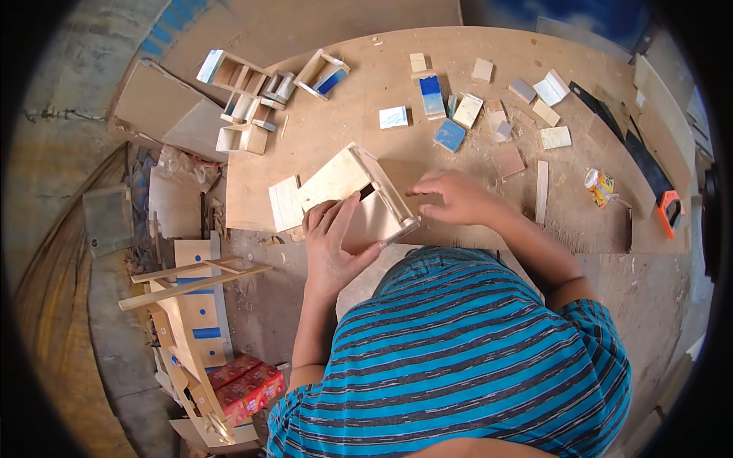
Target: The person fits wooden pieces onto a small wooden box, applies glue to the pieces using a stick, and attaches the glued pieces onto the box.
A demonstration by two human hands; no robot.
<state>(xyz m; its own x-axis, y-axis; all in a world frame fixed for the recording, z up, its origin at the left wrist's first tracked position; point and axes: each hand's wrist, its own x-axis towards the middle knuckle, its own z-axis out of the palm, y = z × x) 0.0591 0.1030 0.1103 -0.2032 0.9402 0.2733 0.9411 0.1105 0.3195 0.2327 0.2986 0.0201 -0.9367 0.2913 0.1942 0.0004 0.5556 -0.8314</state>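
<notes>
A small box of pale wood [336, 182] rests at the near edge of the worktable, tilted to my view, with a dark gap in its top. My left hand [332, 248] grips its near side, thumb low and fingers across the upper face. Just right of the box hovers my right hand [452, 196], thumb and forefinger apart, with nothing visible between them. A flat wooden piece [285, 204] lies against the box's left side.
Several open wooden boxes [243, 84] cluster at the back left of the worktable [359, 69]. Loose blocks, including a blue one [450, 135], lie at the back right. A handsaw with an orange handle [670, 214] and a colourful cup [600, 187] sit further right.
</notes>
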